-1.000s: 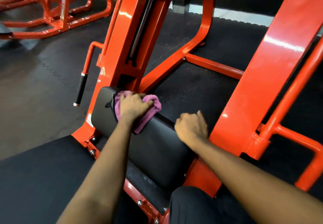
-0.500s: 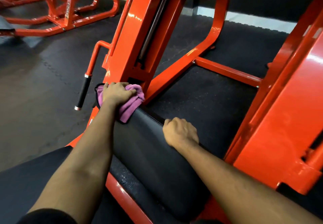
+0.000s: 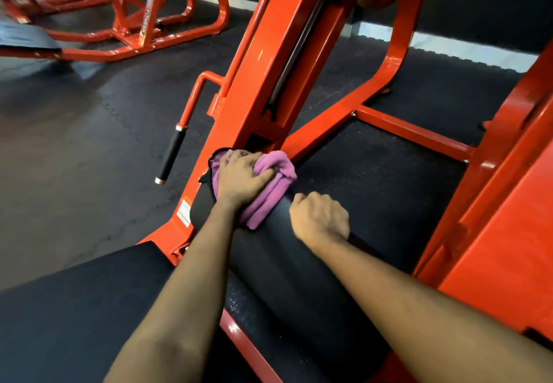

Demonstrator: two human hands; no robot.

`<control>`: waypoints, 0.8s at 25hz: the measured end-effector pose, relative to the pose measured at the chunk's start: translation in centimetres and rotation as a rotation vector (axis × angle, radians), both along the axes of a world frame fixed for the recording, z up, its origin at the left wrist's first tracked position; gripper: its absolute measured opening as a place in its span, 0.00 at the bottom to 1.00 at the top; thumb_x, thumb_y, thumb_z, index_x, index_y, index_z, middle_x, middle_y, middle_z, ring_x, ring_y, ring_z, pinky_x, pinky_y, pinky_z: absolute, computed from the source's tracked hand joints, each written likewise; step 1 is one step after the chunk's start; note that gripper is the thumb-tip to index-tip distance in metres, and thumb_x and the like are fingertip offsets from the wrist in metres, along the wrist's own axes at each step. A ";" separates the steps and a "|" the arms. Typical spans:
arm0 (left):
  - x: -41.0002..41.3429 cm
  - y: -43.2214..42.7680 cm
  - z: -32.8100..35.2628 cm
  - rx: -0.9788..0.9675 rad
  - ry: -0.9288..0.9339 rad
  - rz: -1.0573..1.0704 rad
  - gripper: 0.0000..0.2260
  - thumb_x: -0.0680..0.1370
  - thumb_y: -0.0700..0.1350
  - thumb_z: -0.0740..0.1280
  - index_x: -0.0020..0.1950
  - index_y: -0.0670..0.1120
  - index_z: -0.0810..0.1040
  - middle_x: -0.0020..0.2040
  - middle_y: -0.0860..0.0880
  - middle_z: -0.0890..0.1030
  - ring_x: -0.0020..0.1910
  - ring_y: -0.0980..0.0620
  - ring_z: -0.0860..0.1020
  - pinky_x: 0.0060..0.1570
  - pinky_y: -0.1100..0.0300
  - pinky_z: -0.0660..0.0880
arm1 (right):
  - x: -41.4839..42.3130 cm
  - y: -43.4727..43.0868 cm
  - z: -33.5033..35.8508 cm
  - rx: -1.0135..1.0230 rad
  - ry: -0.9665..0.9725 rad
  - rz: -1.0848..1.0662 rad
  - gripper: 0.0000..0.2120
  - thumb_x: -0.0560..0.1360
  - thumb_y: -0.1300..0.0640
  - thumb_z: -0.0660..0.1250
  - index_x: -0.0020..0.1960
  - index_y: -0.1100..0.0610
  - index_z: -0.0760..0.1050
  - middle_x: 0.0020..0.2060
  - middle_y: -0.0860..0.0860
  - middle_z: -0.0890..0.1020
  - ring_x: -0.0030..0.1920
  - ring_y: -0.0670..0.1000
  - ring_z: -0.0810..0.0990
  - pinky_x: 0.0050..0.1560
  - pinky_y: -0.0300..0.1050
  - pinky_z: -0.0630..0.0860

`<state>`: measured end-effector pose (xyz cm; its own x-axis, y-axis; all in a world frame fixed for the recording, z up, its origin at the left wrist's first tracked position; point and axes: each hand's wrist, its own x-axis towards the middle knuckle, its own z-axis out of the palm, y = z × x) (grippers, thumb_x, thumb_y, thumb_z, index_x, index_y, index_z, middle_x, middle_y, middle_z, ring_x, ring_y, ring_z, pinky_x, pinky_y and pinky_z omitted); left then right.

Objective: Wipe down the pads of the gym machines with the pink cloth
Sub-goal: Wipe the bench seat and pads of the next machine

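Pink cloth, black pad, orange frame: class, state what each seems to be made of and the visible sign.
The pink cloth: soft fabric, probably microfibre or terry; it bunches in matte folds. The black pad: likely vinyl or leatherette over padding; smooth, rounded, faint sheen. The orange frame: seems painted steel; glossy highlights, straight tubes, bolted joints.

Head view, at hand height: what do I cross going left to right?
Black-grip handle → left hand holding the pink cloth on the pad → right hand gripping the pad's far edge → orange beam.
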<state>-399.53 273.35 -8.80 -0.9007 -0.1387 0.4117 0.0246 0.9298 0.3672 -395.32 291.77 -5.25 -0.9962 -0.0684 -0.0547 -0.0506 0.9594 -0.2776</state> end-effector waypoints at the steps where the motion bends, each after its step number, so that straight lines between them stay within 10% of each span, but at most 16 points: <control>1: -0.9 -1.1 0.2 0.001 0.007 0.020 0.12 0.74 0.59 0.62 0.39 0.52 0.77 0.38 0.53 0.81 0.48 0.47 0.78 0.55 0.49 0.70 | 0.0 0.0 -0.4 0.007 0.029 -0.013 0.25 0.82 0.50 0.49 0.53 0.60 0.82 0.52 0.59 0.84 0.53 0.60 0.83 0.46 0.49 0.72; 7: -2.0 -8.1 -1.4 0.707 -0.003 0.166 0.15 0.75 0.59 0.68 0.57 0.54 0.83 0.53 0.54 0.85 0.55 0.55 0.81 0.61 0.52 0.76 | 0.0 -0.2 -1.4 0.079 0.113 -0.064 0.25 0.82 0.50 0.48 0.35 0.58 0.76 0.28 0.53 0.75 0.26 0.51 0.69 0.27 0.43 0.61; 12: 2.1 -9.9 -5.9 0.868 -0.035 0.434 0.28 0.72 0.72 0.60 0.64 0.57 0.77 0.62 0.50 0.81 0.61 0.48 0.77 0.65 0.48 0.72 | 0.1 -0.3 -1.8 0.064 0.156 -0.059 0.24 0.81 0.50 0.48 0.31 0.57 0.69 0.31 0.55 0.80 0.29 0.53 0.72 0.29 0.44 0.65; 20: 8.6 -3.9 -9.2 1.210 0.015 0.853 0.25 0.75 0.68 0.57 0.63 0.53 0.74 0.56 0.47 0.81 0.54 0.44 0.78 0.57 0.49 0.73 | 0.2 -0.6 -1.7 0.089 0.138 -0.063 0.25 0.81 0.51 0.48 0.31 0.57 0.73 0.24 0.52 0.71 0.24 0.51 0.69 0.24 0.41 0.61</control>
